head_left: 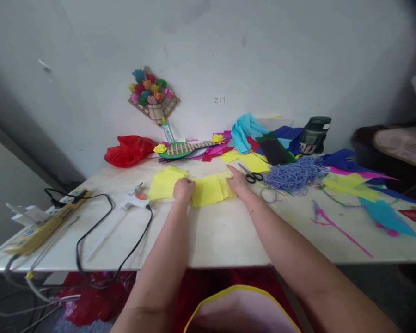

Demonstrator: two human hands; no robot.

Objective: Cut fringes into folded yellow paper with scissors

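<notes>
A strip of yellow crepe paper (210, 189) lies across the middle of the white table between my hands. My left hand (184, 188) is closed at the strip's left end, fingers curled down onto it. At the right end, my right hand (237, 181) grips the paper's edge, its index finger stretched out toward the back. Another yellow crepe paper piece (165, 181) rests just left of my left hand. Black-handled scissors (253, 176) lie just beyond my right hand. The undersides of both hands are hidden.
A white glue gun (131, 201) with a black cord and a power strip (52, 222) are on the left. Purple-blue shredded paper (296, 175), a phone (273, 150) and a dark bottle (315, 135) stand right. A red plastic bag (130, 150) sits at the back left.
</notes>
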